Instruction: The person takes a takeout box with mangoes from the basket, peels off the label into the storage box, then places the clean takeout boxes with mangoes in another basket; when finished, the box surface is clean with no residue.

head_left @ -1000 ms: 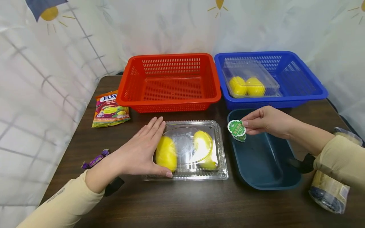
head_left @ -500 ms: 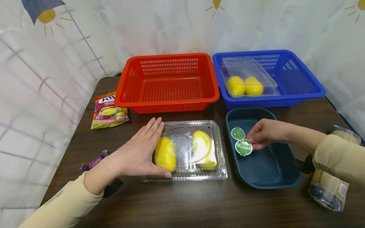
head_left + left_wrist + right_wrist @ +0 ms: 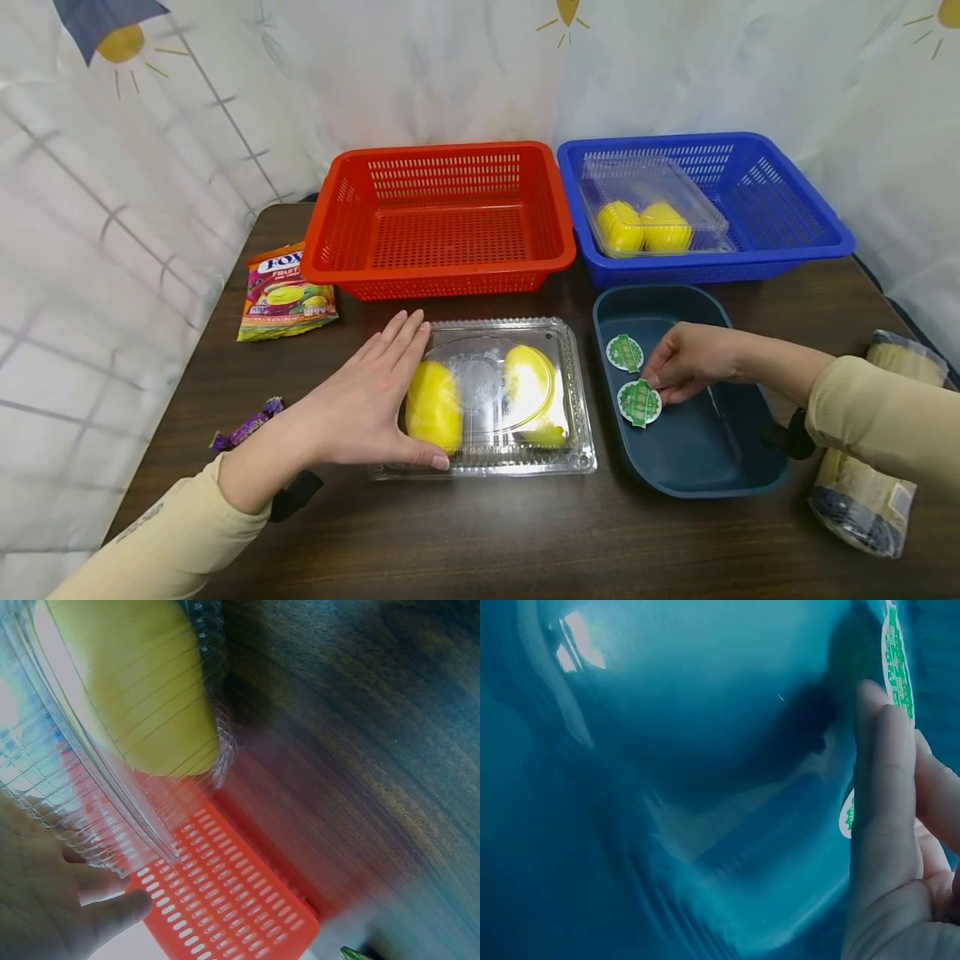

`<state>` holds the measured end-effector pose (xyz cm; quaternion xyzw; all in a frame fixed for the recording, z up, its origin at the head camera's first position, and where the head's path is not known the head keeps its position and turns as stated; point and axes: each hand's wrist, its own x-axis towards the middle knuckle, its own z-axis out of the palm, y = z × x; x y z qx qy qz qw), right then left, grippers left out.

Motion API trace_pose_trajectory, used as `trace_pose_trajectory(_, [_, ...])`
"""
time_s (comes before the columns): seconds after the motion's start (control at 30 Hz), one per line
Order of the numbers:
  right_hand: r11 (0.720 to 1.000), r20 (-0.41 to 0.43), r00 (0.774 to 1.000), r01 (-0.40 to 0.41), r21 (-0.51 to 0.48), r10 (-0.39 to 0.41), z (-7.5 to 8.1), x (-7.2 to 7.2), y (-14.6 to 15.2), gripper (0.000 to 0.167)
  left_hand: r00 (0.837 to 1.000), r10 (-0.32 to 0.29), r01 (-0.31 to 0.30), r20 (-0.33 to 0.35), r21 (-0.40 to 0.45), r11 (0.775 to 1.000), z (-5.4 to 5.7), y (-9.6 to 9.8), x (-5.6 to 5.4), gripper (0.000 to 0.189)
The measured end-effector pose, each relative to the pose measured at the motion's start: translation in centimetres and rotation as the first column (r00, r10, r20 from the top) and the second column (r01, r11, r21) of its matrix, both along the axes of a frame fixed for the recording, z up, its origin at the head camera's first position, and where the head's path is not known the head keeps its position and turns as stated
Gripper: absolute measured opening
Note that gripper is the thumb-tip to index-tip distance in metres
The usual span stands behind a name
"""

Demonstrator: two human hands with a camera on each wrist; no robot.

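My left hand [image 3: 375,400] rests with straight fingers on the left side of a clear plastic clamshell box [image 3: 480,392], which holds two yellow mango-like fruits [image 3: 435,408]. In the left wrist view, one yellow fruit [image 3: 142,690] shows through the ribbed plastic wall. Over the dark blue tub [image 3: 697,458], my right hand [image 3: 693,362] pinches a round green-and-white sticker [image 3: 639,404] between thumb and fingers. A second round green-and-white sticker [image 3: 624,353] lies just behind it in the tub. Seen from the right wrist, the pinched sticker [image 3: 898,667] appears nearly edge-on.
Behind stand a red basket [image 3: 442,279] and a blue basket [image 3: 795,250] holding another clear box [image 3: 652,192] with yellow items. A candy bag [image 3: 288,296] and a purple wrapped candy [image 3: 251,423] lie left. A plastic-wrapped pack [image 3: 862,500] lies right.
My right hand has come down and nearer to me inside the tub. The two stickers, overlapping at first, are now apart, one lying in the tub. The left hand has stayed on the box.
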<state>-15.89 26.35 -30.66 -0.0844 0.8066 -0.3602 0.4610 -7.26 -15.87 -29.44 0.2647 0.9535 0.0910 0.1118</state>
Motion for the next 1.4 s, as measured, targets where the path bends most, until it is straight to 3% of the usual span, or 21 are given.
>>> trace_pose_trajectory(0.43, [0.996,-0.112,0.989,-0.094,0.003,0.094,-0.7,0.0,-0.5,0.021,1.0,0.005,-0.005,-0.001,-0.004,1.0,0.0,0.0,0.1,0.141])
trace_pose_trajectory(0.73, [0.993,-0.122,0.985,-0.121,0.004,0.121,-0.4,-0.1,-0.3,0.026,1.0,0.002,-0.002,-0.006,-0.004,1.0,-0.1,0.0,0.1,0.142])
trace_pose_trajectory(1.4, [0.995,-0.117,0.988,-0.104,-0.006,0.102,0.4,-0.3,-0.1,0.028,1.0,0.008,-0.008,0.0,0.002,1.0,0.0,0.0,0.2,0.141])
